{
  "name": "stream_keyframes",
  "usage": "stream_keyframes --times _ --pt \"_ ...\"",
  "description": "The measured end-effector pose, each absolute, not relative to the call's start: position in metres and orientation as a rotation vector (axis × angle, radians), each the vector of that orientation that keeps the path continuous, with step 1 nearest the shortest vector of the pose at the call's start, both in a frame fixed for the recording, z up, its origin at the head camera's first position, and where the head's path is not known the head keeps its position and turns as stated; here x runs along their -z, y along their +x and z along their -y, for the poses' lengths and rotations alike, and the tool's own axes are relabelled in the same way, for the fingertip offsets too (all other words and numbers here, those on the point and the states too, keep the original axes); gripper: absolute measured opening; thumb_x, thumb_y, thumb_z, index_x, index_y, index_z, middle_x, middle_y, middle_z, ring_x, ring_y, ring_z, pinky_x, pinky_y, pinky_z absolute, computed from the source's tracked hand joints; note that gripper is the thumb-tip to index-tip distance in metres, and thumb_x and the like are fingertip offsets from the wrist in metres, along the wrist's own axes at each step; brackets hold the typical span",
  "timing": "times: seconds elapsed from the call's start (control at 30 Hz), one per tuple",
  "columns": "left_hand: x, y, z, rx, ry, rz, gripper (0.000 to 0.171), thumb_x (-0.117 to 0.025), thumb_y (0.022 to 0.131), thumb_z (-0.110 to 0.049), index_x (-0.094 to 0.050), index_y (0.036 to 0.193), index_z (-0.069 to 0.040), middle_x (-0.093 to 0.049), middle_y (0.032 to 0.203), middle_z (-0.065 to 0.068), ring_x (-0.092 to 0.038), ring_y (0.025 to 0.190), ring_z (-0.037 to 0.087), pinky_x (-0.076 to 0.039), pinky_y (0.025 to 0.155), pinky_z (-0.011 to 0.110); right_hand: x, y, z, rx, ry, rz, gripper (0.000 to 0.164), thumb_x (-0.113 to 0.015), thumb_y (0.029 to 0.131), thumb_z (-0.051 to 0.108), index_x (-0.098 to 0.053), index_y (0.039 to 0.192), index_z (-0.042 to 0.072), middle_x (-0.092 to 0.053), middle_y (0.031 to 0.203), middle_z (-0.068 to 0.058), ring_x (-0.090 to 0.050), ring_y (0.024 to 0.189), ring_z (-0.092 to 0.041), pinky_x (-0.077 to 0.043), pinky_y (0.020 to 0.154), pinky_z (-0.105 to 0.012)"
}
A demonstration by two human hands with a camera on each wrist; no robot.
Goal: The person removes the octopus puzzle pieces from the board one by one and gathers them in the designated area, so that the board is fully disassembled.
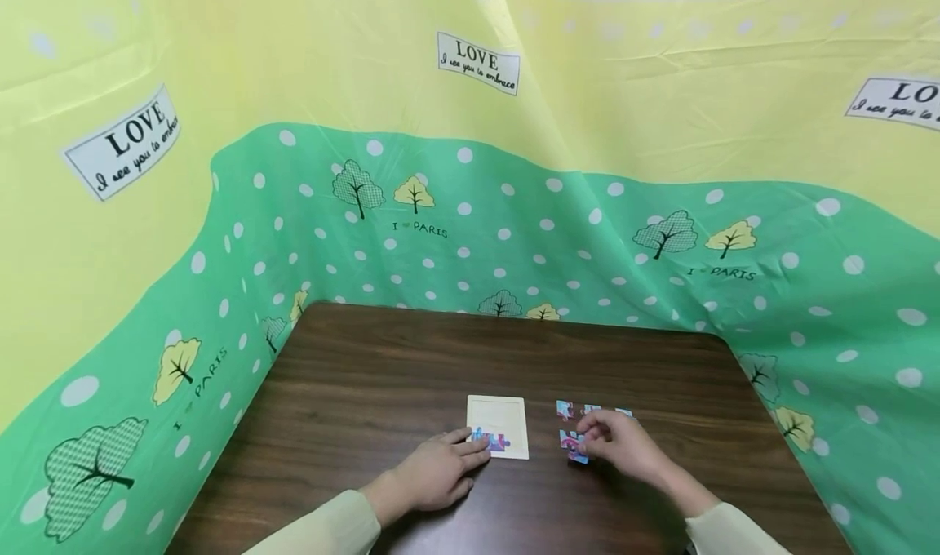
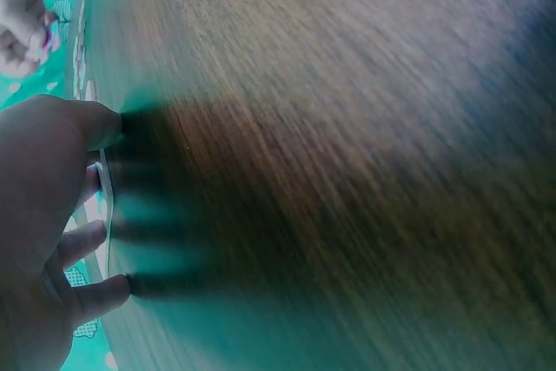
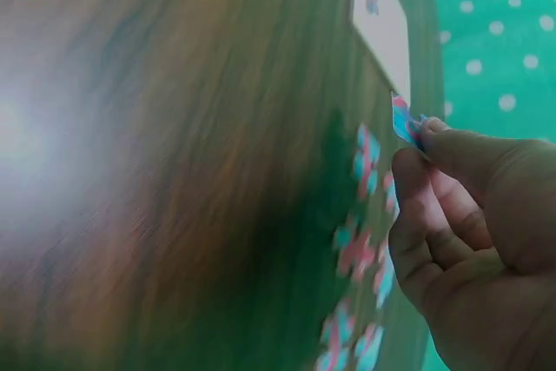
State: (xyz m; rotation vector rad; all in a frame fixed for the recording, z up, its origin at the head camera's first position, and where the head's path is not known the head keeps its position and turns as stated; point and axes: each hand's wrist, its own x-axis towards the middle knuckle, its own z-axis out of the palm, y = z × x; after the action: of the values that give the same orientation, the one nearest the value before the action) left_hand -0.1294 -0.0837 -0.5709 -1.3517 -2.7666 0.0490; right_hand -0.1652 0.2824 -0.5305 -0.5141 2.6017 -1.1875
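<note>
My right hand (image 1: pixel 624 447) pinches a blue and pink jigsaw piece (image 3: pixel 405 122) between thumb and forefinger, raised over the table right of a cream puzzle tray (image 1: pixel 497 411). Several joined pieces (image 1: pixel 501 441) in purple, pink and blue lie along the tray's near side. At the tray's left and near edge rests my left hand (image 1: pixel 439 472), its fingers extended and its fingertips at the tray and the pieces. The left wrist view shows this hand's fingertips along the tray's edge; the fingers partly hide the joined pieces.
Several loose jigsaw pieces (image 1: pixel 564 409) lie on the dark wooden table (image 1: pixel 382 359), right of the tray and partly behind my right hand. A green and yellow printed curtain (image 1: pixel 455 188) hangs around the table's far side and both sides.
</note>
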Motion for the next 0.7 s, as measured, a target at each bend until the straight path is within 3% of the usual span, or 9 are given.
stream_keyframes --times 0.37,0.7 --pt "0.568 -0.127 0.084 -0.03 -1.342 2.797 0.053 -0.058 0.101 -0.038 -0.054 0.151 -0.022 -0.048 0.158 -0.004 -0.05 0.143 0.029 -0.049 0.111 0.045 0.535 -0.148 -0.335 1.098 -0.407 -2.642 0.016 -0.076 0.093 0.02 -0.076 0.106 0.009 -0.07 0.09 0.003 -0.062 0.08 -0.003 -0.054 0.067 -0.023" --pt "0.572 -0.127 0.083 0.015 -1.321 2.789 0.052 -0.058 0.1 -0.037 -0.055 0.15 -0.022 -0.05 0.158 -0.003 -0.051 0.142 0.03 -0.05 0.11 0.047 0.542 -0.139 -0.36 1.052 -0.389 -2.686 0.012 -0.076 0.093 0.017 -0.075 0.103 0.011 -0.07 0.089 0.004 -0.061 0.079 0.0 -0.054 0.066 -0.023"
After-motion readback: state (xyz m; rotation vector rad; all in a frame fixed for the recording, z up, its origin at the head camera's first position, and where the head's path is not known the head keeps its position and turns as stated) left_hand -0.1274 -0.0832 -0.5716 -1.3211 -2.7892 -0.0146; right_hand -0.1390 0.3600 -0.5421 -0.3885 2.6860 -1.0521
